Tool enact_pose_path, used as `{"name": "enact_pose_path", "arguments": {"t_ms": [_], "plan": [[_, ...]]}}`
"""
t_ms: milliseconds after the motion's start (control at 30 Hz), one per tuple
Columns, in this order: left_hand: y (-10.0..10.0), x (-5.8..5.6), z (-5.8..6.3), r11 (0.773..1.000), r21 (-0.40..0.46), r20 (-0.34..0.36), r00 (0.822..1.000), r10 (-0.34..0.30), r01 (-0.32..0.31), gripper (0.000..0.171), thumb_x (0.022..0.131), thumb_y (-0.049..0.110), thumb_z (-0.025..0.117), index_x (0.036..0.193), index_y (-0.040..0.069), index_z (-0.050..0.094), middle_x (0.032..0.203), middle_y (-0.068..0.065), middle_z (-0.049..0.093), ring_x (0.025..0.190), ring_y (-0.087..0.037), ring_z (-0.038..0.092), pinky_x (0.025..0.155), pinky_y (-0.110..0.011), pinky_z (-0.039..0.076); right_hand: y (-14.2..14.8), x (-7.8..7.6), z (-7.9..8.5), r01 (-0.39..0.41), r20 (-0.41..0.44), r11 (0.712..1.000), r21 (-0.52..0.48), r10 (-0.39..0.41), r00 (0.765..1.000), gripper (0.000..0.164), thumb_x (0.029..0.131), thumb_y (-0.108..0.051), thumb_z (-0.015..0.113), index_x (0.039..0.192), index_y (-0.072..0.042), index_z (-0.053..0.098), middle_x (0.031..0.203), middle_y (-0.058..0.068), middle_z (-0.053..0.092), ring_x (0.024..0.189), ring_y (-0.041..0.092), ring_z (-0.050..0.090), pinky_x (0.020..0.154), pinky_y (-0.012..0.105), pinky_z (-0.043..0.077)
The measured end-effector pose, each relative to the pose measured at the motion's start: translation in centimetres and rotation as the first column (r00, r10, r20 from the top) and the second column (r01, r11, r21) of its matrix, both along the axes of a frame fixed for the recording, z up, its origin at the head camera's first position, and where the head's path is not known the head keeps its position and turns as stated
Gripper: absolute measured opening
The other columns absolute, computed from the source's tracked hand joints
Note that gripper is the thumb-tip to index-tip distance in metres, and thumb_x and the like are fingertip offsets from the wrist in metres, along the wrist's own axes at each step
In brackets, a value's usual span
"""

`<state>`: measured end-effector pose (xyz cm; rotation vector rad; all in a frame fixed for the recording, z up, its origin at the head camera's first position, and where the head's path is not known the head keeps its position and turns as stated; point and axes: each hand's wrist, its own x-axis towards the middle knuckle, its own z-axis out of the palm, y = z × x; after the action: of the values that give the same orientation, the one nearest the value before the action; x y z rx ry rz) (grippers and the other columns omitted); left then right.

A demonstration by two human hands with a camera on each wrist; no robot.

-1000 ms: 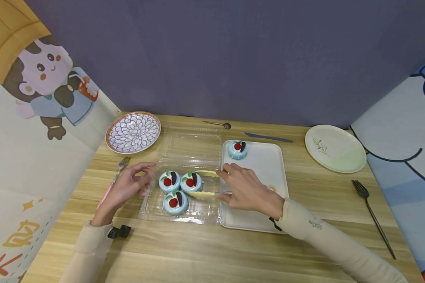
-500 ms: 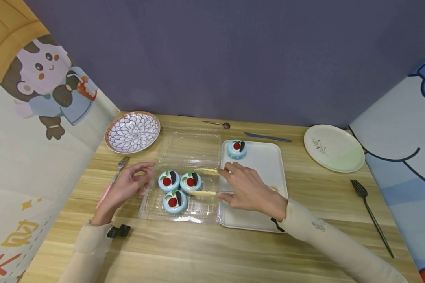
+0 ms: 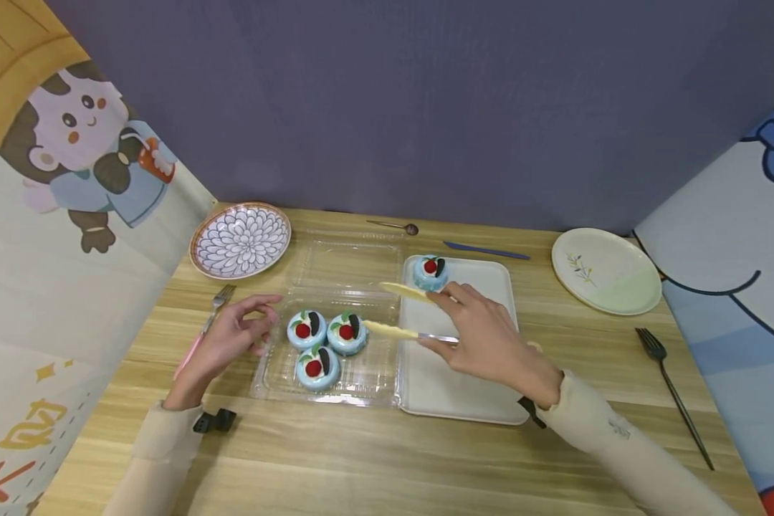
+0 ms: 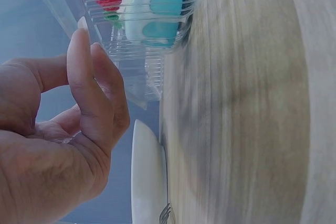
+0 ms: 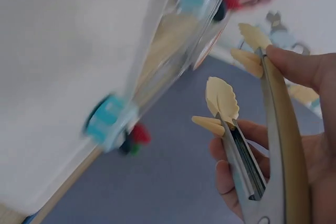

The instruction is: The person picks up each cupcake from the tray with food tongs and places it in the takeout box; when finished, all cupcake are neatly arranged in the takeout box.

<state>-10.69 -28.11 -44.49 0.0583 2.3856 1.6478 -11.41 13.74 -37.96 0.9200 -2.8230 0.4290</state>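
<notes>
My right hand [image 3: 490,344] grips a pair of tongs [image 5: 283,150] with pale yellow tips. The tips are spread apart with nothing between them, above the boundary of the clear plastic box [image 3: 368,394] and the white rectangular tray [image 3: 464,401]. Inside the box sit three light-blue cupcakes [image 3: 318,369], each topped with a red berry, green leaf and dark cookie. Another such cupcake [image 3: 431,272] stands at the tray's far left corner. My left hand [image 3: 235,337] hovers at the box's left edge, fingers loosely bent and holding nothing; contact with the box is hard to tell.
A petal-patterned plate [image 3: 240,240] lies at the back left, a pale round plate [image 3: 606,271] at the back right. A pink-handled fork [image 3: 203,333], a small spoon [image 3: 396,227], a blue knife [image 3: 486,251] and a black fork [image 3: 674,394] lie around.
My right hand has drawn the tongs up and right, away from the rightmost cupcake in the box, and the tips have spread wider. The cupcakes stay put, and my left hand has barely moved.
</notes>
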Motion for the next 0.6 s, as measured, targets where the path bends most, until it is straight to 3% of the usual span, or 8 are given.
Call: {"name": "enact_pose_path", "arguments": {"t_ms": [233, 333, 467, 600], "plan": [[0.0, -0.1, 0.0, 1.000, 0.004, -0.003, 1.000, 0.003, -0.002, 0.044, 0.099, 0.013, 0.058, 0.142, 0.007, 0.049, 0.114, -0.018, 0.052, 0.070, -0.009, 0.063, 0.054, -0.037, 0.063, 3.7, -2.9, -0.4, 0.164, -0.024, 0.985, -0.061, -0.166, 0.986, 0.070, 0.081, -0.054, 0.074, 0.131, -0.007, 0.061, 0.098, 0.004, 0.058, 0.077, 0.016, 0.051, 0.053, 0.026, 0.043], [0.0, -0.1, 0.0, 1.000, 0.009, -0.001, 1.000, 0.004, -0.004, 0.045, 0.099, 0.013, 0.058, 0.142, 0.007, 0.049, 0.115, -0.018, 0.052, 0.070, -0.009, 0.063, 0.054, -0.037, 0.063, 5.1, -4.0, -1.1, 0.217, 0.000, 0.974, -0.063, -0.218, 0.976, 0.071, 0.083, -0.055, 0.071, 0.132, -0.004, 0.059, 0.099, 0.007, 0.057, 0.077, 0.020, 0.051, 0.056, 0.031, 0.045], [0.0, 0.0, -0.1, 1.000, 0.018, 0.000, 1.000, 0.002, -0.002, 0.046, 0.098, 0.014, 0.059, 0.142, 0.007, 0.048, 0.115, -0.017, 0.053, 0.069, -0.010, 0.063, 0.053, -0.036, 0.063, 6.5, -4.9, -2.1, 0.254, 0.056, 0.967, -0.022, -0.252, 0.966, 0.075, 0.085, -0.058, 0.068, 0.134, -0.003, 0.057, 0.116, 0.017, 0.061, 0.097, 0.034, 0.060, 0.068, 0.049, 0.056], [0.1, 0.1, -0.2, 1.000, 0.023, 0.004, 1.000, 0.001, -0.002, 0.046, 0.098, 0.014, 0.059, 0.142, 0.007, 0.049, 0.115, -0.017, 0.053, 0.070, -0.010, 0.063, 0.053, -0.036, 0.063, 7.0, -5.5, -3.4, 0.253, 0.091, 0.967, 0.010, -0.253, 0.963, 0.074, 0.085, -0.058, 0.068, 0.133, -0.003, 0.058, 0.117, 0.017, 0.062, 0.105, 0.035, 0.059, 0.071, 0.051, 0.057]]}}
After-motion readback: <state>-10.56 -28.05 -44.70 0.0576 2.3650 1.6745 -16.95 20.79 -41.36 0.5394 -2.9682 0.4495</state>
